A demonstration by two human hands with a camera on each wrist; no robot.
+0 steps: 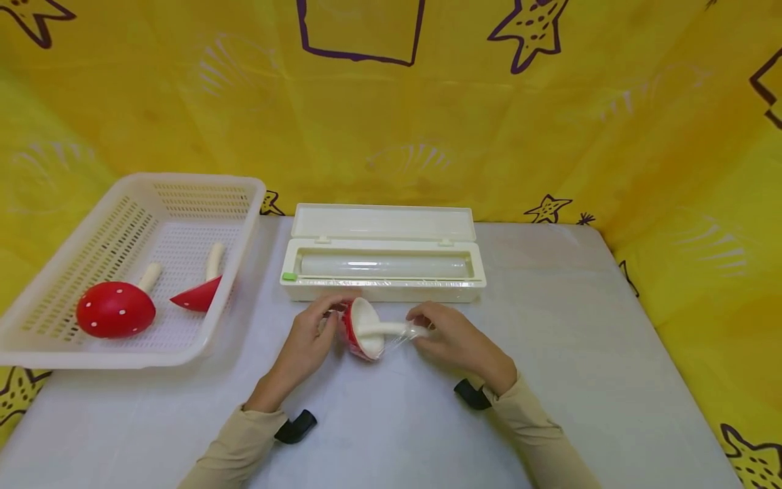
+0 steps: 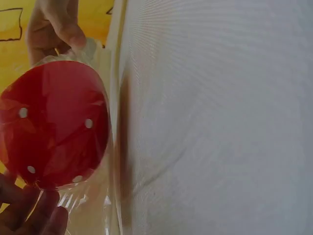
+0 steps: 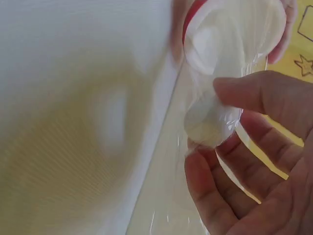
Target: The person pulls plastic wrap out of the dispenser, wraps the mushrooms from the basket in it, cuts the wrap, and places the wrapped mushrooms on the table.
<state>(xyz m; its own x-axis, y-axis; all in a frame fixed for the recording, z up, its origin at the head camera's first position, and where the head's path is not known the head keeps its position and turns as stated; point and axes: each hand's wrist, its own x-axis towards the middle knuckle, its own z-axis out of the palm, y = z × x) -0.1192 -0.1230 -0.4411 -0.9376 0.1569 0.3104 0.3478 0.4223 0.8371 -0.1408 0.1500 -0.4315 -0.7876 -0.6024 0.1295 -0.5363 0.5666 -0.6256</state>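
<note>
A toy mushroom (image 1: 366, 319) with a red, white-spotted cap and a white stem lies sideways between the hands, with clear cling film (image 3: 171, 191) around it. My left hand (image 1: 305, 345) holds the cap side; in the left wrist view its fingertips touch the lower edge of the red cap (image 2: 56, 122). At the other end, my right hand (image 1: 458, 339) pinches the stem, thumb on the film over the rounded stem end (image 3: 208, 125). Just behind the mushroom stands a white cling film box (image 1: 383, 293), lid raised, its film roll (image 1: 383, 265) showing.
On the left stands a white plastic basket (image 1: 195, 180) holding two more red mushrooms, one whole-looking (image 1: 116, 310) and one partly hidden by the rim (image 1: 197, 297). A pale cloth covers the table (image 1: 550, 326). Behind it hangs a yellow patterned curtain (image 1: 464, 122).
</note>
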